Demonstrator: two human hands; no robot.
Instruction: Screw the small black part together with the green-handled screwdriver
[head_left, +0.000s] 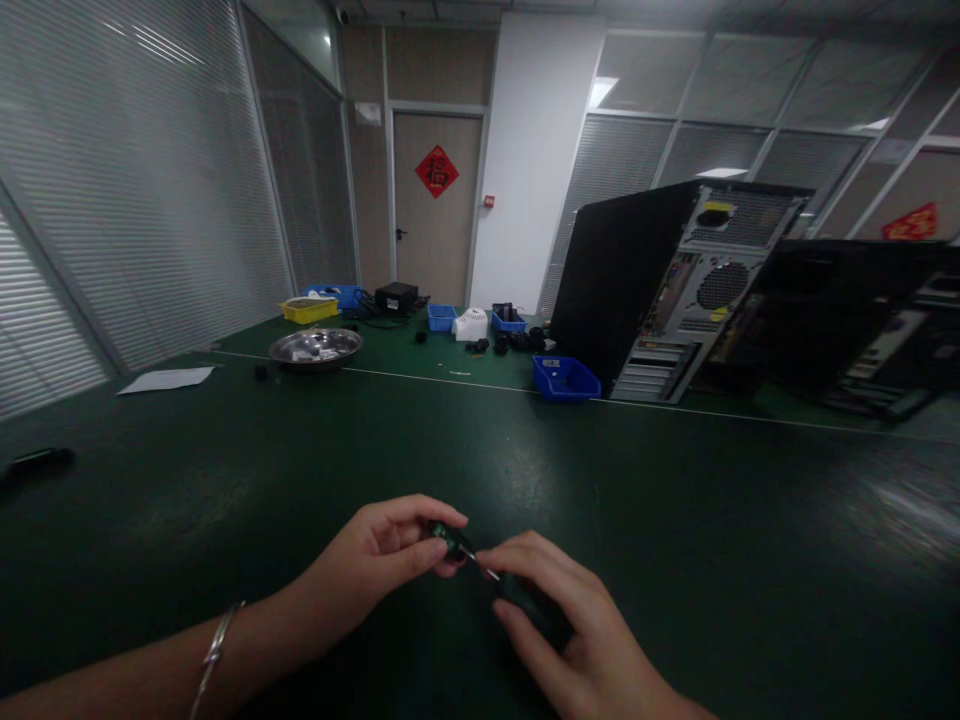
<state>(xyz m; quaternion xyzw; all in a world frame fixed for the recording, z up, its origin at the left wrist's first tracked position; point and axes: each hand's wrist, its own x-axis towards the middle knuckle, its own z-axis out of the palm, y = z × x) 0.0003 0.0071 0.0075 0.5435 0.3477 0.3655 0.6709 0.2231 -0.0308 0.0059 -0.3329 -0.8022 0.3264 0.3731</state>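
My left hand [405,540] pinches a small dark part with green on it, like a little circuit board [448,540], between thumb and fingers. My right hand [570,620] is closed on a screwdriver [493,575] with a thin metal shaft. Its dark handle is mostly hidden by the fingers and blends into the table. The shaft points up and left, and its tip meets the small green part or lies right at it; which one I cannot tell. Both hands are just above the green table [300,460].
Farther back are a metal bowl [316,346] with small pieces, a dark blue bin [566,380], a yellow tray [310,310], a white plastic part [470,324] and a black box [396,296]. A computer tower [630,280] stands right. White paper [166,380] lies left.
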